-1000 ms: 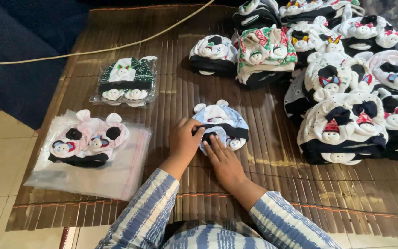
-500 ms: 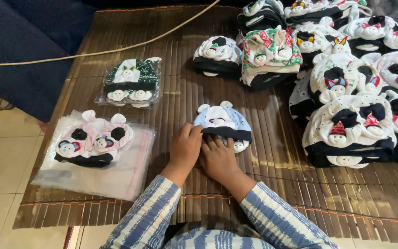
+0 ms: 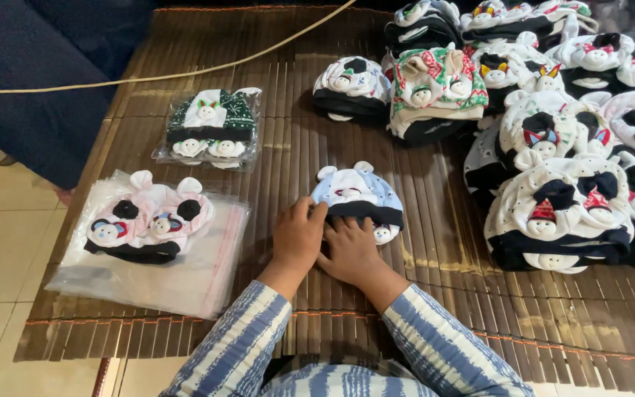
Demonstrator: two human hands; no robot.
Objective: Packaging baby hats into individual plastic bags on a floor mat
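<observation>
A light blue baby hat (image 3: 356, 191) with small ears and a dark band lies on the brown bamboo mat (image 3: 288, 154) in the middle. My left hand (image 3: 297, 239) rests on its lower left edge, fingers curled over the band. My right hand (image 3: 350, 250) lies flat against the lower edge of the hat, beside a small white figure (image 3: 384, 234) at its rim. Both sleeves are blue and white striped.
A pink hat set (image 3: 148, 219) lies on a stack of clear plastic bags (image 3: 185, 283) at the left. A green hat set in a clear bag (image 3: 211, 126) sits behind it. Piles of hats (image 3: 553, 147) fill the right side. A cord (image 3: 156, 76) crosses the back.
Both hands slid a little down and together along the blue hat's lower edge. The hat itself stays in the same place on the mat.
</observation>
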